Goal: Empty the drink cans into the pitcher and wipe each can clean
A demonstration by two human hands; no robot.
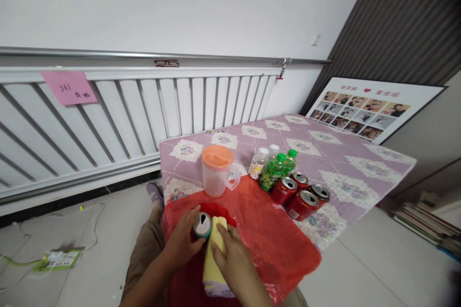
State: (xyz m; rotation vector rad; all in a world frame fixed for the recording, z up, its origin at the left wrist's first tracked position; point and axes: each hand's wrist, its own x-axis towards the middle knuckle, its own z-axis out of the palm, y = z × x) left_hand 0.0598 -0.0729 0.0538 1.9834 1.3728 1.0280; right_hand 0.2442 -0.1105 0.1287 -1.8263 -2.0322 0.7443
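Note:
My left hand is closed around an opened drink can with a green side, its top facing up. Beside it, my right hand grips a folded yellow cloth that lies against the can. Both are over a red basin, mostly hidden by my hands and the cloth. Under them spreads a red plastic sheet. Just beyond stands a clear pitcher with an orange lid.
Several opened red cans stand on the right, by green-capped bottles and white-capped bottles. A flowered purple cloth covers the table. Behind it runs a white radiator. A photo board leans at the far right; a power strip lies on the floor.

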